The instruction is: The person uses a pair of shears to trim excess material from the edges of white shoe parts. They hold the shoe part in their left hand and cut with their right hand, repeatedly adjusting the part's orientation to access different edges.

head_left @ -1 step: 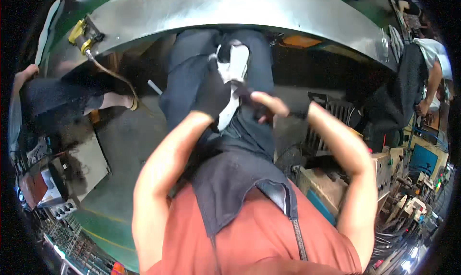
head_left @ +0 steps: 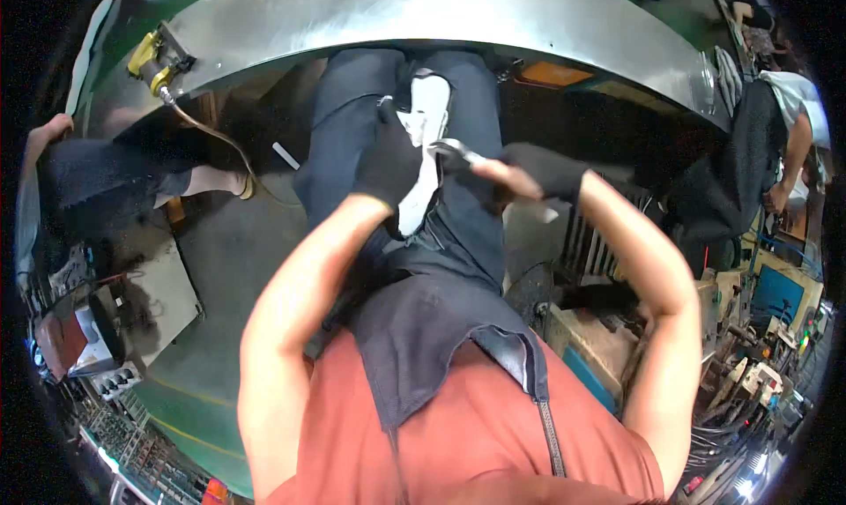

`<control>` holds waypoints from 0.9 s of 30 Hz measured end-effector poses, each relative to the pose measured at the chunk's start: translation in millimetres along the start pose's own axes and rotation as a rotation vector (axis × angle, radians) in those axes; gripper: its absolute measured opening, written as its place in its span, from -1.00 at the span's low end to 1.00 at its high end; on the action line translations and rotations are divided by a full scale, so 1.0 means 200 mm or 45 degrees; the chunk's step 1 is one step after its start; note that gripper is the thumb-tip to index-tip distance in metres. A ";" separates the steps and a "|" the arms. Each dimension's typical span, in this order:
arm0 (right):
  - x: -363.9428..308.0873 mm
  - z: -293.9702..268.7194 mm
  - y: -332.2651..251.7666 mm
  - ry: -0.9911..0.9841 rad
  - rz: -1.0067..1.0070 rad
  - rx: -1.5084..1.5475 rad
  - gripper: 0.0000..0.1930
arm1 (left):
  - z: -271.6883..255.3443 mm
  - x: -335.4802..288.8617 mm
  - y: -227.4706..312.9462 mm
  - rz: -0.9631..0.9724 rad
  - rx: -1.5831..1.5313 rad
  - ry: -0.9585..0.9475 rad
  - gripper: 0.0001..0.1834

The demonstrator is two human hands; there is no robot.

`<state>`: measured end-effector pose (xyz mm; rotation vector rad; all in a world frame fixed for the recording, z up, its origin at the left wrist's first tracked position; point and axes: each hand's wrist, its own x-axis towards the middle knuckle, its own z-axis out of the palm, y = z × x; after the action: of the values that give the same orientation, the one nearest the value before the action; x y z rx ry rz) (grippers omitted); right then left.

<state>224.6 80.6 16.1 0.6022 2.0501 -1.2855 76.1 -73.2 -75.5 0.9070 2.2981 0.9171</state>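
White shoe (head_left: 430, 108) in left hand (head_left: 390, 166); right hand (head_left: 536, 174) curled, seemingly round a tool (head_left: 452, 144).

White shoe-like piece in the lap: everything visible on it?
The white shoe-like piece is long, pale and rounded at the far end, with a dark edge there and a white flap or fold on its left. Material unclear. It lies lengthwise over the dark trousers, far end toward the bench. The gloved left hand grips its left side, partly covering it. A curved metal tool head meets or nearly meets its right edge.
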 end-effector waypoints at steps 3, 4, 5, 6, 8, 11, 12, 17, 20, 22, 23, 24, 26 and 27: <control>-0.11 -0.20 -0.24 0.240 -0.137 -0.340 -0.39 | -0.02 0.07 -0.23 0.082 -0.120 0.036 -0.31; -0.14 -0.17 -0.35 0.362 -0.267 -0.248 -0.39 | -0.01 0.07 -0.30 0.088 -0.204 0.040 -0.30; -0.15 -0.13 -0.41 0.561 -0.437 -0.250 -0.46 | -0.02 0.07 -0.32 -0.058 -0.462 -0.075 -0.19; -0.14 -0.05 -0.44 0.668 -0.656 -0.070 -0.52 | -0.03 0.05 -0.30 -0.014 -0.552 -0.143 -0.15; -0.02 0.09 -0.20 0.774 -0.985 0.018 -0.56 | -0.03 -0.08 -0.18 0.194 -0.468 -0.195 -0.05; 0.03 0.20 -0.01 0.260 -0.256 -0.146 -0.55 | -0.06 -0.39 -0.12 0.437 0.043 0.047 0.01; -0.04 0.17 -0.07 0.115 -0.191 -0.117 -0.54 | -0.08 -0.48 -0.11 0.412 0.043 0.042 -0.07; -0.09 0.28 0.24 0.047 -0.176 0.059 -0.51 | -0.16 -0.52 -0.14 -0.202 -0.929 -0.443 -0.44; -0.03 0.18 0.10 -0.135 -0.141 0.095 -0.52 | -0.13 -0.38 -0.10 -0.546 -1.428 -0.540 -0.57; 0.04 0.17 0.08 -0.082 -0.105 -0.132 -0.54 | -0.02 -0.33 -0.22 -0.544 -1.502 -0.527 -0.57; 0.03 0.18 -0.01 0.024 -0.154 -0.370 -0.53 | 0.06 -0.32 -0.33 -0.523 -1.509 -0.515 -0.56; 0.01 0.20 -0.08 0.133 -0.197 -0.604 -0.52 | 0.11 -0.33 -0.38 -0.484 -1.485 -0.444 -0.56; -0.02 0.31 -0.05 0.295 -0.259 -0.495 -0.56 | 0.20 -0.36 -0.38 -0.360 -1.398 -0.280 -0.56; 0.00 0.43 0.06 0.460 -0.334 -0.425 -0.58 | 0.24 -0.37 -0.34 -0.274 -1.336 -0.174 -0.57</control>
<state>254.9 8.3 -19.0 0.4442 2.6450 -0.9868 127.9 -145.6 -142.3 0.2353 1.4053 1.6253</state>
